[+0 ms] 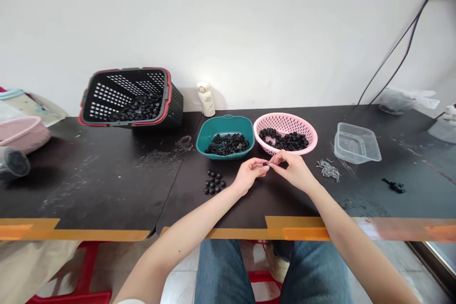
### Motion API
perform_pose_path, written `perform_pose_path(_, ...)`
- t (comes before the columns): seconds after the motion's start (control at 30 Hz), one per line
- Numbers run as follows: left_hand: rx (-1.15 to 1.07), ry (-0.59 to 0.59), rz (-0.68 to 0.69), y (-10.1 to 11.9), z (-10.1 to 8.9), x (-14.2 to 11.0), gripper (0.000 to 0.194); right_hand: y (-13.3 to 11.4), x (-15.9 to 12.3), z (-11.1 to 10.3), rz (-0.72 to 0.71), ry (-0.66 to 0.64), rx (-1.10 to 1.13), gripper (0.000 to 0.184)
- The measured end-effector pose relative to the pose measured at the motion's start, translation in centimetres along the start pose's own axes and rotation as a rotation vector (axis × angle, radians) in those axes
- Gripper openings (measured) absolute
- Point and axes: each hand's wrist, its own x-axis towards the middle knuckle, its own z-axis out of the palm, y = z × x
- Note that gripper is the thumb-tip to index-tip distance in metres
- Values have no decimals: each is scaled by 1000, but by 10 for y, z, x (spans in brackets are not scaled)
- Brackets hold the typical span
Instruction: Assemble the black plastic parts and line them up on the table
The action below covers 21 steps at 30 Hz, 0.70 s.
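Black piece point(265, 164) is pinched between closed fingertips of left hand point(248, 174) and right hand point(287, 168), few pieces point(213, 182) are set at left, many are left in pink colander point(285, 121).

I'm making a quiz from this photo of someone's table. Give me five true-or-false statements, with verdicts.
The left hand and right hand pinch a small black piece between them. True.
The grey pins lie inside the clear plastic tub. False: they lie on the table, left of it.
The pink colander holds black pieces. True.
The teal bowl stands right of the pink colander. False: it stands left of it.
The small cluster of black pieces lies right of the right hand. False: it lies left of the left hand.
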Motion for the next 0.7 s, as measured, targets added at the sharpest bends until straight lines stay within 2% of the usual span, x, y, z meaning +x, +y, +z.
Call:
perform_pose_path(0.33,65,-14,21,4,4,-2,38,-4,0,-4,2,-20,-1,15)
perform_pose_path(0.7,58,-24,16,5,3,-2,41,-5,1,-6,8,-46,3,14)
